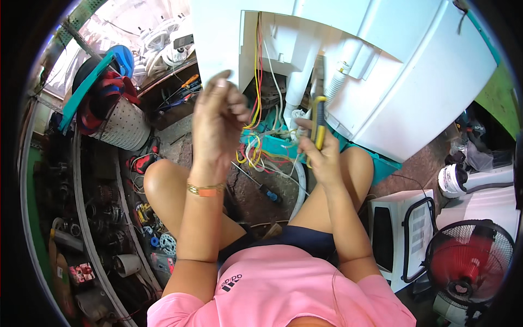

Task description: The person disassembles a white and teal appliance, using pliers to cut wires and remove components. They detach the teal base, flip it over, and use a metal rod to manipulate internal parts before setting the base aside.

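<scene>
My left hand (215, 117) is raised in front of the open side of a white appliance (414, 71), its fingers pinched on yellow and red wires (256, 82) that hang from inside. My right hand (321, 152) grips a yellow and black utility knife (318, 117), blade end up, next to a white hose (297, 82). A tangle of loose coloured wires (256, 152) lies over a teal base (272, 143) between the hands. I sit on the floor with both knees spread.
A blue-handled screwdriver (261, 188) lies on the ground between my legs. A white microwave-like box (400, 229) and a red fan (468, 261) stand at right. A perforated drum (122, 128) and shelves of motor parts (103, 218) line the left.
</scene>
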`<state>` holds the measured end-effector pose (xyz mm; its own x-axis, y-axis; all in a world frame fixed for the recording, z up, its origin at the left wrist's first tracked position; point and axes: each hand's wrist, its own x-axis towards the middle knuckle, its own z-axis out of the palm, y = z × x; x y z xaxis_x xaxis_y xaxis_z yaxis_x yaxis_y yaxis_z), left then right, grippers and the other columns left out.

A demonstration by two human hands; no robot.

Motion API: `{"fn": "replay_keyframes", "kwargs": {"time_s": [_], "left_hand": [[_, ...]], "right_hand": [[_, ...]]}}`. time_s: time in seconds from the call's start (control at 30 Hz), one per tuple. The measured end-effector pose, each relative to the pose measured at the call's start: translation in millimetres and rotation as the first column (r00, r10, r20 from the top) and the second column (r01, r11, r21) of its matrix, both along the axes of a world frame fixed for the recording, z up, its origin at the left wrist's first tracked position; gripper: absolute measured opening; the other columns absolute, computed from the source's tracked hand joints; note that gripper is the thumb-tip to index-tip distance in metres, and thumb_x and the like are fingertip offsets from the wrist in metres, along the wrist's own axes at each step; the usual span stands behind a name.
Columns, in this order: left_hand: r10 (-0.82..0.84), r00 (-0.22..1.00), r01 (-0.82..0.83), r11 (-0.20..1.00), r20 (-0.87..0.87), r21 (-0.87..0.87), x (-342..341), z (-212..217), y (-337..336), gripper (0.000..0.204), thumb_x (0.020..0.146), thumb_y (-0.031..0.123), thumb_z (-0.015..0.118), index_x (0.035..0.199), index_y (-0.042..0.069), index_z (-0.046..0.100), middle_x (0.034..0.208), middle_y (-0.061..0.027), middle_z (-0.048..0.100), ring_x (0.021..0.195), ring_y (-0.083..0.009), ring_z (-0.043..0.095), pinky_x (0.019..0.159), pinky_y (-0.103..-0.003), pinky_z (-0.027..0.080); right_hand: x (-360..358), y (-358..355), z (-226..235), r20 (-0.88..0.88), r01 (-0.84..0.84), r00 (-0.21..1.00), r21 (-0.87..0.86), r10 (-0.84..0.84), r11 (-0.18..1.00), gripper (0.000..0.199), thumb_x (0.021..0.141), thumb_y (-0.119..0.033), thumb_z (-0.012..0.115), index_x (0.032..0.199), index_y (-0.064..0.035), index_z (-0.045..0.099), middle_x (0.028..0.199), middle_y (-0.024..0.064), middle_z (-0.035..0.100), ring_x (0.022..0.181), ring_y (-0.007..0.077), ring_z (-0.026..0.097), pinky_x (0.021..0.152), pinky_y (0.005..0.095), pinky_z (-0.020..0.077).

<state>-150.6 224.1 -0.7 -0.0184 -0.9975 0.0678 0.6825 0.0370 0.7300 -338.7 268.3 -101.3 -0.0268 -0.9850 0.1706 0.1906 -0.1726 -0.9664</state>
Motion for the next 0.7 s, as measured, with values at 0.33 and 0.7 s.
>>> {"fn": "replay_keyframes", "kwargs": {"time_s": [0.33,0.7], "left_hand": [[-0.176,0.92,0.246,0.955,0.349,-0.168,-15,15,36,0.032,0.095,0.015,0.057,0.121,-0.004,0.053,0.108,-0.012,0.062,0.102,-0.0187,0.061,0.092,-0.034,0.05],[0.028,0.767,0.114,0.977,0.641,-0.179,73,-9,26,0.03,0.097,0.015,0.052,0.12,-0.003,0.056,0.095,-0.006,0.065,0.088,-0.0107,0.061,0.083,-0.026,0.049]], "right_hand": [[-1,46,27,0.15,-0.082,0.987,0.163,0.057,0.983,0.019,0.092,-0.019,0.064,0.099,-0.0021,0.058,0.07,0.0027,0.056,0.054,0.0104,0.055,0.047,0.026,0.0469],[-374,44,64,0.682,0.635,0.626,-0.165,-0.378,0.755,0.037,0.097,-0.026,0.05,0.12,0.0027,0.051,0.097,0.0155,0.054,0.075,0.0232,0.049,0.064,0.0357,0.0472]]}}
